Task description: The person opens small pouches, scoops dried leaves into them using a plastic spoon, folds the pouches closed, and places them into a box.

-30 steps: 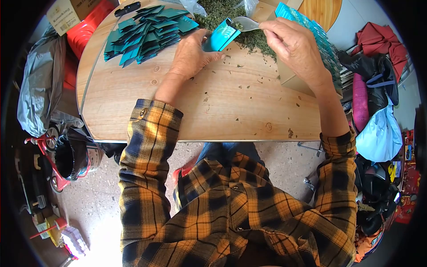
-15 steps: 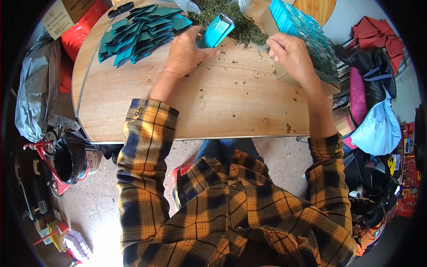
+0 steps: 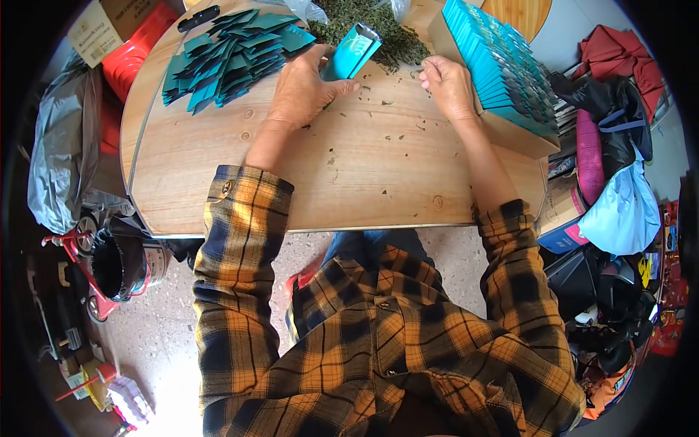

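Note:
My left hand [image 3: 300, 86] is at the lower left side of a small teal packet [image 3: 351, 54], its thumb reaching under the packet's near end. The packet stands tilted, its open silvery top facing away to the upper right. My right hand [image 3: 448, 86] is closed in a pinch to the right of the packet. A thin pale item shows at its fingertips, too small to name. Behind the packet lies a heap of dried green leaves [image 3: 404, 45]. To the left of my left hand is a pile of flat teal packets [image 3: 233, 62].
At the right, a cardboard box [image 3: 520, 135] holds tight rows of teal packets. A black marker [image 3: 198, 18] lies at the table's far left. Leaf crumbs dot the wooden tabletop [image 3: 349, 182]. Bags and clothes are piled at the right; a grey plastic bag [image 3: 62, 146] hangs left.
My right hand has moved left, away from the box of packets and nearer the leaf heap and the packet. My left hand and its packet have barely moved.

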Motion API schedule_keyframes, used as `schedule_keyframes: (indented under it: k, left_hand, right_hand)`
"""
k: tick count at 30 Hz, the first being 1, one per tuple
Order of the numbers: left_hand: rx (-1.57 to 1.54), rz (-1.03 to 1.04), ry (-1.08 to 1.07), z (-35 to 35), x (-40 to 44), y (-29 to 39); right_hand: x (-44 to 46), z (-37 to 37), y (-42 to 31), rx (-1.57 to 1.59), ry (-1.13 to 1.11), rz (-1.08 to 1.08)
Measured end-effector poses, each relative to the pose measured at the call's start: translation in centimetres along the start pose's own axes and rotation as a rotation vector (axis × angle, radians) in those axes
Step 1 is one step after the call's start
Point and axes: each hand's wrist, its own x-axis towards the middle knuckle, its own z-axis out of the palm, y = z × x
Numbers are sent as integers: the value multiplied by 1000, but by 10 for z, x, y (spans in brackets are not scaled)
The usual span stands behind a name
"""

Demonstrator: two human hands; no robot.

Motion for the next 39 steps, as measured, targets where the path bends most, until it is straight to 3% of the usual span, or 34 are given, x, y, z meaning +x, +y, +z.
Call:
schedule_keyframes:
  k: [5, 15, 21, 26, 39]
  left_hand:
    - [-29, 1, 11, 0, 1, -1]
    - [12, -21, 3, -1, 0, 2]
    - [-1, -12, 20, -1, 0, 1]
    - [1, -16, 23, -1, 0, 3]
    - [55, 4, 32, -4, -2, 10]
  right_hand:
    - [0, 11, 13, 25, 46, -55]
    - [-7, -31, -39, 228, 135, -224]
    - [-11, -67, -81, 296, 36, -324]
    - [-8, -78, -88, 110, -98, -404]
    - [6, -89, -129, -235, -47, -789]
